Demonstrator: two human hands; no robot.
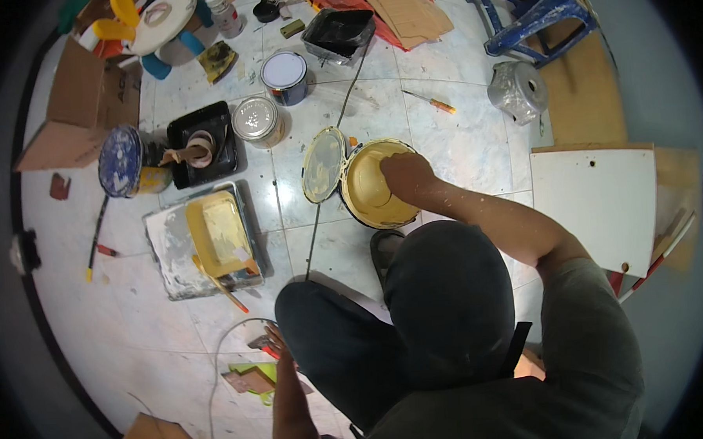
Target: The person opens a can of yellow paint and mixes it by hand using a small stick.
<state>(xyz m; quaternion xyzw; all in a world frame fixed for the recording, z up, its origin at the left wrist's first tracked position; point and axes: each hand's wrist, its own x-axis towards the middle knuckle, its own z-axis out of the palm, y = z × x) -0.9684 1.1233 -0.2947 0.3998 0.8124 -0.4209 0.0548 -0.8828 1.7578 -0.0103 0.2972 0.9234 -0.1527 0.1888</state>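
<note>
A paint bucket stands on the floor in front of me, yellow paint coating its inside. Its round lid is tipped out at the left rim, smeared with the same paint. My right hand reaches over the bucket's right side with its fingers curled closed; whatever they grip is hidden. Low at the left, beside my knee, my left hand has its fingers around a small red-and-grey tool, partly covered by them. A green and brown object lies just below that hand.
Left of the bucket lie a paint tray with a yellow tub and a yellow-handled brush. Paint cans, a black tray and a blue-smeared bucket stand farther off. A blue stool and white board are right.
</note>
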